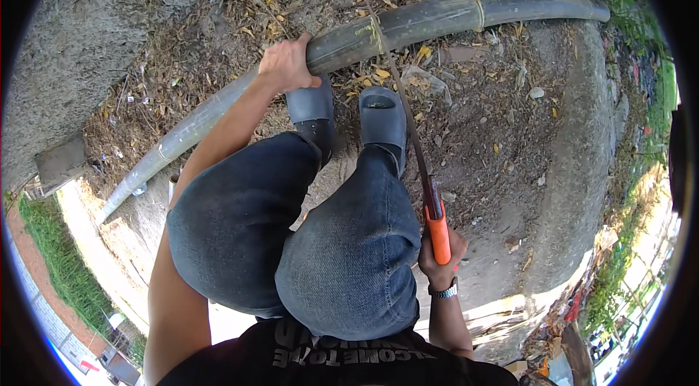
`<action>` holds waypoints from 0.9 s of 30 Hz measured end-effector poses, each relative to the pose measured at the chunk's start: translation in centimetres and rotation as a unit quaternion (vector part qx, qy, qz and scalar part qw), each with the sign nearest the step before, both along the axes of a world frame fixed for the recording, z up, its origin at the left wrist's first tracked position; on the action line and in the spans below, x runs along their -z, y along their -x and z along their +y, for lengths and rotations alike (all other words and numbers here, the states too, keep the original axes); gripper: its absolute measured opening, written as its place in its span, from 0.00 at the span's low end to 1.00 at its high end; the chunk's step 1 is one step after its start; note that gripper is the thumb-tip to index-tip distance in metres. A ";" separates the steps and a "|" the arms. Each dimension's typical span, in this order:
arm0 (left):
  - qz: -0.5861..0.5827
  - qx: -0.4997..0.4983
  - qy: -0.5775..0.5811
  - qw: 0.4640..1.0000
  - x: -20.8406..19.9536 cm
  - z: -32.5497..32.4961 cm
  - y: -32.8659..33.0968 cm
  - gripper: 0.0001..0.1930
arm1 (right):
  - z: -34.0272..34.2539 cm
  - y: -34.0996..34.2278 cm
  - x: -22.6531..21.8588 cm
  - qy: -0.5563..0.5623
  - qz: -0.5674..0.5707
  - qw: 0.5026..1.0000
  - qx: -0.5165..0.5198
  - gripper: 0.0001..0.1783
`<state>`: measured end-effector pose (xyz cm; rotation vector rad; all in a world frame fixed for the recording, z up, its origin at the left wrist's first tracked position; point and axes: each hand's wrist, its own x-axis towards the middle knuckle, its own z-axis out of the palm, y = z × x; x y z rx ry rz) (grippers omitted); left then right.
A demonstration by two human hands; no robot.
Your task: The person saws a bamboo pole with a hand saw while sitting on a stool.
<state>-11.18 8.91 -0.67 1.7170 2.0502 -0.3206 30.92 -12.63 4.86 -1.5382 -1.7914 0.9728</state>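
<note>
Pale capital lettering (346, 358), on black shirt (233, 365)

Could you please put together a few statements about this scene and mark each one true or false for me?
1. The right hand holds a saw by its orange handle. True.
2. The left hand hangs free, touching nothing. False: it rests gripping the bamboo pole.
3. The saw's blade reaches up to the pole near a pale joint ring. True.
4. The watch is on the left wrist. False: it is on the right one.
5. The person is barefoot. False: gray slide sandals are worn.
6. Yellow leaves lie scattered on the ground. True.
</note>
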 end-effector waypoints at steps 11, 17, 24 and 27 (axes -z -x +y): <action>0.026 -0.063 0.015 0.998 -0.7 -0.8 -2.2 0.49 | 9.9 5.4 0.9 0.071 0.201 0.965 0.155 0.08; 0.034 -0.060 -0.006 0.998 -0.4 -1.4 -3.6 0.48 | 14.4 3.2 -4.3 0.086 0.099 0.989 0.062 0.09; 0.074 -0.012 -0.166 0.983 2.0 -4.8 -3.2 0.47 | 12.2 3.4 -17.4 0.046 -0.013 0.999 0.023 0.11; 0.051 -0.029 -0.114 0.992 1.1 -4.0 -3.5 0.47 | 9.8 1.4 -16.9 -0.053 0.068 0.993 0.076 0.11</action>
